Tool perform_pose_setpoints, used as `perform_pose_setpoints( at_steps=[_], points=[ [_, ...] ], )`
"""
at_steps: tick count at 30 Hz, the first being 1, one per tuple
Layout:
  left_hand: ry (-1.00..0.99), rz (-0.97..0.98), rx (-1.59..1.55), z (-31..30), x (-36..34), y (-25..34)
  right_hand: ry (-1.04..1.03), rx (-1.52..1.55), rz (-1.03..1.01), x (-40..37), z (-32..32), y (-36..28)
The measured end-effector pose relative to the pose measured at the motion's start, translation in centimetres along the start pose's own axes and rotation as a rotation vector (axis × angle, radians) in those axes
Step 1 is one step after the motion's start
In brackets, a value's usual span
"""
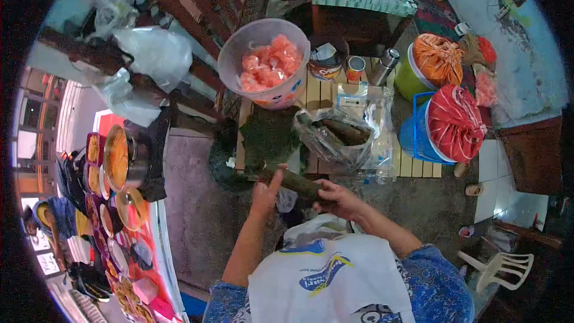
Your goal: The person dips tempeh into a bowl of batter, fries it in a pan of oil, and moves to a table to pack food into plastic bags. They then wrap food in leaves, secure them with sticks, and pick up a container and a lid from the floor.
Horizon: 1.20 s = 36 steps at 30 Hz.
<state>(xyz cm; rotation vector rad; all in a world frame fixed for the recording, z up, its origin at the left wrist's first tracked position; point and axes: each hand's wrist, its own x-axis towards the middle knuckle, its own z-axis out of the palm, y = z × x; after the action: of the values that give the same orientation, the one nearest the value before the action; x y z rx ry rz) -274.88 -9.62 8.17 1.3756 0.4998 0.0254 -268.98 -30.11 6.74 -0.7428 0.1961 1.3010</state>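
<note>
A long dark green roll [298, 183], which looks wrapped in leaf, lies slantwise between my two hands above the near edge of the slatted table [420, 168]. My left hand [267, 192] grips its left end, with one finger stretched along it. Around the right end, the fingers and thumb of my right hand [339, 201] are closed. Just beyond the roll, dark green leaves [272, 137] are spread on the table. To their right is a clear plastic bag [338, 140] with dark, long pieces inside it.
A pale bucket [263, 87] of pink bundles stands at the back left. Beside it are a tin can [355, 69] and a metal flask [385, 67]. A green bucket [408, 78] and a blue bucket [417, 134] have cloth-tied tops. Food dishes [116, 224] fill the left side.
</note>
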Motion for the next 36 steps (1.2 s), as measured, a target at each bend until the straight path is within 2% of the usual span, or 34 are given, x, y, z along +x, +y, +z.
perform_pose_setpoints(
  at_steps=[1,2,4,5,6,7,8,10,11,12,14,16,18,20,21,23,24,26,27,28,29,30,32,33,34,35,36],
  points=[
    [0.073,-0.043,0.098,-0.5,-0.1,0.0,-0.093,0.054,-0.017,0.6,0.2,1.2],
    [0.154,-0.087,0.195,-1.3,-0.5,0.1,-0.102,0.047,-0.001,0.9,0.9,1.7],
    [0.271,-0.138,0.282,-3.0,-1.6,0.1,0.055,-0.859,-0.142,1.2,3.0,1.6],
    [0.312,-0.138,0.328,-3.6,-2.1,0.1,0.149,-1.099,-0.197,0.6,4.2,0.8],
    [0.351,-0.137,0.372,-4.1,-2.3,0.2,0.126,-1.117,-0.188,1.0,4.4,0.4],
    [0.289,-0.129,0.362,-4.2,-3.1,2.1,0.152,-1.090,-0.360,1.5,4.7,0.1],
    [0.311,-0.129,0.350,-4.8,-3.4,2.2,0.177,-1.053,-0.533,2.2,5.2,-0.1],
    [0.179,-0.258,0.290,-5.9,-4.5,2.2,0.114,-1.120,-0.578,2.6,8.8,-1.2],
    [0.098,-0.006,0.268,-6.5,-5.3,0.9,0.066,-1.058,-0.523,3.2,10.0,-1.3],
    [0.104,-0.002,0.263,-6.8,-5.8,0.9,0.061,-1.066,-0.523,4.1,11.1,-1.1],
    [-0.027,-0.290,-0.002,-7.3,-6.5,1.3,0.033,-0.957,-0.576,5.8,13.1,-0.2],
    [-0.001,-0.326,-0.112,-7.3,-8.2,2.0,-0.015,-1.011,-0.607,6.5,13.9,1.0],
    [0.022,-0.366,-0.219,-8.0,-9.5,1.4,-0.031,-1.038,-0.454,6.3,14.9,1.9],
    [-0.181,-0.411,-0.345,-8.9,-10.0,-0.8,-0.059,-1.039,-0.418,5.6,15.7,2.5],
    [-0.181,-0.408,-0.347,-8.5,-10.8,-0.5,-0.082,-1.038,-0.383,5.2,15.9,2.7],
    [0.108,-0.240,-0.467,-7.2,-12.3,0.8,-0.099,-1.049,-0.367,4.6,16.2,3.3],
    [0.109,-0.237,-0.469,-7.2,-12.3,0.0,-0.115,-1.057,-0.351,4.3,16.2,3.6],
    [0.060,0.017,-0.341,-7.3,-12.1,-2.2,-0.099,-1.049,-0.328,3.9,15.6,4.1],
    [0.062,0.019,-0.343,-7.1,-12.7,-1.6,-0.083,-1.036,-0.305,3.7,15.4,4.5],
    [0.122,0.015,-0.156,-6.6,-13.5,-0.3,-0.086,-1.040,-0.304,3.4,15.6,4.7],
    [0.182,0.011,0.031,-6.4,-14.2,0.6,-0.019,-1.198,-0.597,2.7,16.1,4.8],
    [0.184,0.014,0.028,-6.5,-14.6,0.8,0.052,-1.341,-0.896,1.9,16.8,4.8],
    [0.201,0.045,0.257,-6.7,-15.3,1.0,0.022,-1.379,-0.919,0.1,19.0,4.6],
    [0.197,0.049,0.257,-6.6,-15.6,0.9,-0.005,-1.585,-1.037,-0.4,19.5,4.9],
    [0.210,0.132,0.295,-6.6,-15.7,0.7,-0.034,-1.793,-1.154,-0.8,19.9,5.2],
    [0.225,0.215,0.333,-6.6,-15.8,0.6,0.036,-1.876,-1.031,-1.3,20.2,5.7],
    [0.222,0.219,0.331,-6.5,-16.0,0.5,0.040,-1.879,-1.033,-1.4,19.9,6.1]
  ],
)
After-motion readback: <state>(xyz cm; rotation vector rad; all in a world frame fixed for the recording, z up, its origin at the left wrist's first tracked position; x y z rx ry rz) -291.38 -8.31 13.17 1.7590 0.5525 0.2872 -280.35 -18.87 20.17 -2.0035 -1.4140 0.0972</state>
